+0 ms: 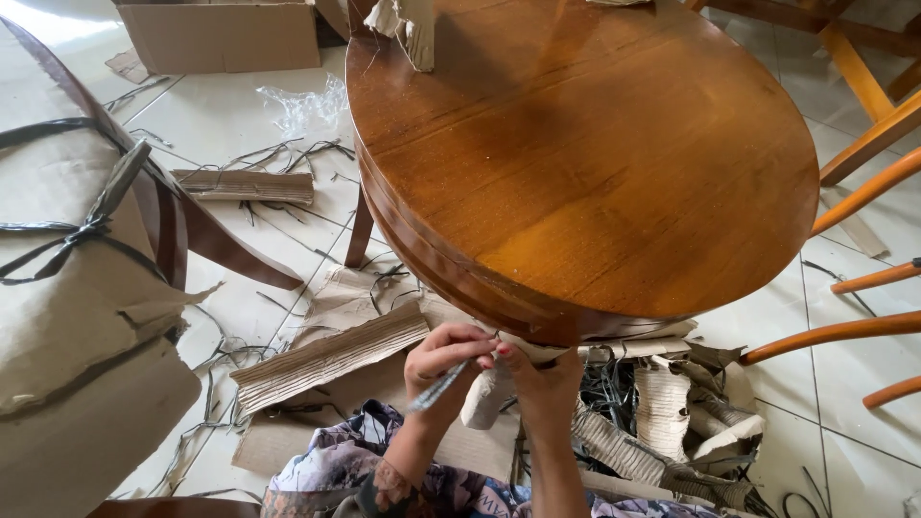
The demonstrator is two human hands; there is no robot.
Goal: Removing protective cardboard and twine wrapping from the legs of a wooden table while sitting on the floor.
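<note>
Both hands meet under the near edge of the round wooden table: left hand pinches a slim blade angled upward, right hand clamps the paper-wrapped leg just beside it.

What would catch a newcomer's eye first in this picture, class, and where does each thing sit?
The round wooden table top fills the middle, glossy and orange-brown. Just under its near edge, the left hand holds a thin tool, while the right hand grips a paper-wrapped table leg. Torn corrugated cardboard and cut black straps litter the tiled floor around them.
</note>
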